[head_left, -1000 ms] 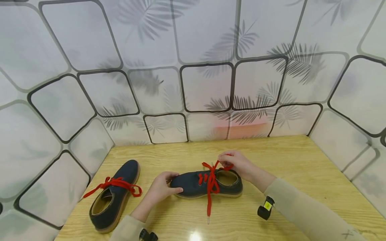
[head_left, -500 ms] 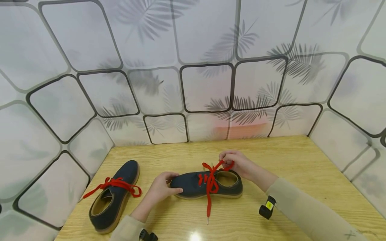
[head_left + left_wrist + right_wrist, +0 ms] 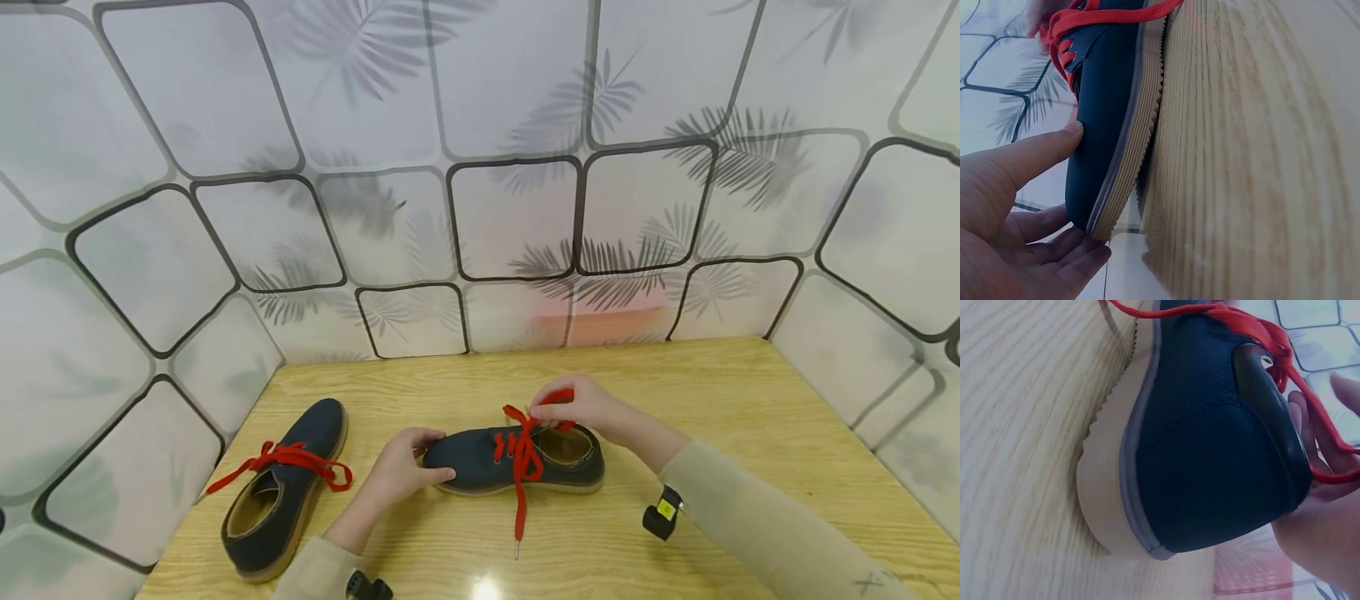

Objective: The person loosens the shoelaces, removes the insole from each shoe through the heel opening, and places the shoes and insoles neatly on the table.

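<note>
A dark blue shoe (image 3: 468,460) with a tan sole lies in the middle of the table, toe to the left. My left hand (image 3: 399,472) grips its toe. In the left wrist view, the thumb (image 3: 1054,149) presses on the upper and the other fingers curl below the toe. Over the shoe's opening, my right hand (image 3: 588,408) holds a part of the red shoelace (image 3: 520,500), its fingertips right at the bow. In the right wrist view that lace runs across the fingers, with the shoe's heel (image 3: 1204,481) in front of the hand. One lace end hangs to the table.
A matching blue shoe (image 3: 321,429) stands on the left of the wooden table (image 3: 697,392), its red lace (image 3: 300,456) tied across it. Patterned cloth walls (image 3: 517,217) enclose the back and both sides. Small cameras are strapped to both wrists.
My right hand has drawn back slightly with the lace, then moved left, its fingertips now at the bow. The left hand and both shoes have stayed in place.
</note>
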Action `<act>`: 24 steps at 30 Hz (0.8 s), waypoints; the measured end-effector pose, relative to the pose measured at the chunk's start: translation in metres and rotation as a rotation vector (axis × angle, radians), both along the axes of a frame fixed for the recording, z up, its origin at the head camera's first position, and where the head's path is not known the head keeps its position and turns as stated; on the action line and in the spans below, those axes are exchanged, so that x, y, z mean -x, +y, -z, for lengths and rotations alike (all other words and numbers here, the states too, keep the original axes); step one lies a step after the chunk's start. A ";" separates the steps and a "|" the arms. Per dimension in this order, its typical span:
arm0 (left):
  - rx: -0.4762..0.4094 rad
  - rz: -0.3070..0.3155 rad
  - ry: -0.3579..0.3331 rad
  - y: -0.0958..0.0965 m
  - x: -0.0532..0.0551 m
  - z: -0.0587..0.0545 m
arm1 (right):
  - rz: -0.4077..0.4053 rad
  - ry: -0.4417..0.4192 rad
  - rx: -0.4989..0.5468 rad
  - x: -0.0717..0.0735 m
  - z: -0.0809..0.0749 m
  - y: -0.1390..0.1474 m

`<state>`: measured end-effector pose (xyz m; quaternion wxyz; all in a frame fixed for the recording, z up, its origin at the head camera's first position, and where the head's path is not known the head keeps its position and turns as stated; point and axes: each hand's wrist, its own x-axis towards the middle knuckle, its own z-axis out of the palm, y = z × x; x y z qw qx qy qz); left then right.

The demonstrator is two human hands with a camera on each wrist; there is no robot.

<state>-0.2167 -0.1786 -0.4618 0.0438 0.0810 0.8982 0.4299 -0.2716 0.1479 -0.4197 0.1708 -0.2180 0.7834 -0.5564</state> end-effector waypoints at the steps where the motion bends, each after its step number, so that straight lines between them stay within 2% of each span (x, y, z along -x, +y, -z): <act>1: -0.001 -0.001 -0.001 0.000 0.000 0.000 | 0.005 0.021 -0.028 0.000 0.000 -0.001; 6: -0.003 0.002 0.002 -0.001 0.000 0.000 | 0.028 0.083 -0.137 -0.003 -0.002 -0.007; 10: -0.007 0.005 0.002 -0.001 0.000 0.000 | 0.047 0.080 -0.150 -0.005 -0.002 -0.009; 17: -0.010 0.005 0.001 -0.001 0.001 0.001 | 0.071 -0.010 -0.037 -0.003 0.005 -0.006; 24: -0.013 0.005 0.003 -0.001 0.000 0.002 | 0.175 -0.165 0.147 -0.002 0.008 -0.003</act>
